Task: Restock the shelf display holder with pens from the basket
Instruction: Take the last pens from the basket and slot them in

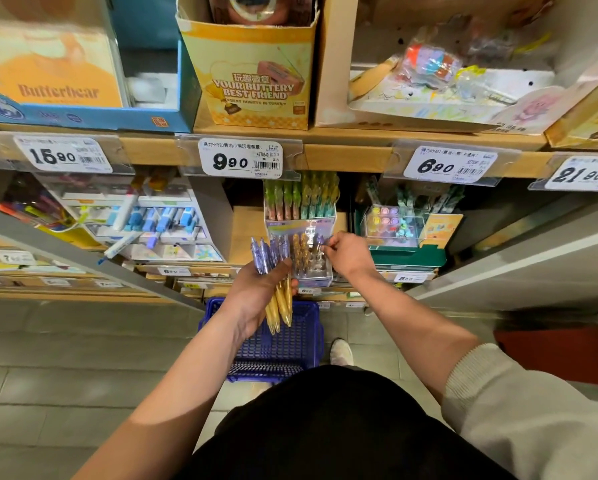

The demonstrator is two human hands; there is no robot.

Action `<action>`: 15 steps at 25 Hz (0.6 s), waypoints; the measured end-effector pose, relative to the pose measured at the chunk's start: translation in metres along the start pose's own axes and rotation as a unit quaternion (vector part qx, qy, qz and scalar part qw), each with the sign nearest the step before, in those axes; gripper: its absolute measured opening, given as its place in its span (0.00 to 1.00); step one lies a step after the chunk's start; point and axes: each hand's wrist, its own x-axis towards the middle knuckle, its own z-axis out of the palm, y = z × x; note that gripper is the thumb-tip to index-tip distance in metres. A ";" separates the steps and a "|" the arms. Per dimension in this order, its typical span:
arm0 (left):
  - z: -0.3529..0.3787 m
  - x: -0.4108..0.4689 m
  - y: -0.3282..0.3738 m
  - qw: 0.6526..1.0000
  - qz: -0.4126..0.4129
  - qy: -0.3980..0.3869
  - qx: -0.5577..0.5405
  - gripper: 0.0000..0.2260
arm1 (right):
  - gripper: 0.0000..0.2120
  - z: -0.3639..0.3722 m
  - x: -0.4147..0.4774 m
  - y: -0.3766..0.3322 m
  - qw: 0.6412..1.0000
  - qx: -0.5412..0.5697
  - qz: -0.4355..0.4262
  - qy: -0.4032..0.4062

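A blue Butterbear box stands at the left of the upper shelf, with a yellow box printed "YOUR BUTTERY BEST FRIEND" just beside it and a pale tray of wrapped toys to the right. Along the wooden shelf edge hang price tags: 15.90, 9.90, 6.90 and 21.90. Below, a white rack holds blue-capped items at left, and a green stand carries a clear box of pastel pieces at right. The floor is grey tile.

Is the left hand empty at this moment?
No, the left hand grips a bundle of purple and yellow pens above the blue basket.
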 end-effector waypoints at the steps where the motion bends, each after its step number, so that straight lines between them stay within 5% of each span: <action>1: 0.000 0.001 0.000 1.000 0.001 0.002 0.009 0.13 | 0.06 -0.006 -0.004 -0.001 1.000 0.013 0.017 -0.013; 7: 0.007 0.006 0.001 0.997 0.030 -0.021 0.069 0.10 | 0.14 -0.036 -0.056 -0.032 0.949 0.281 -0.001 -0.145; 15: 0.017 0.001 -0.003 0.987 0.044 -0.052 0.148 0.12 | 0.18 -0.035 -0.073 -0.047 0.927 0.340 0.041 -0.153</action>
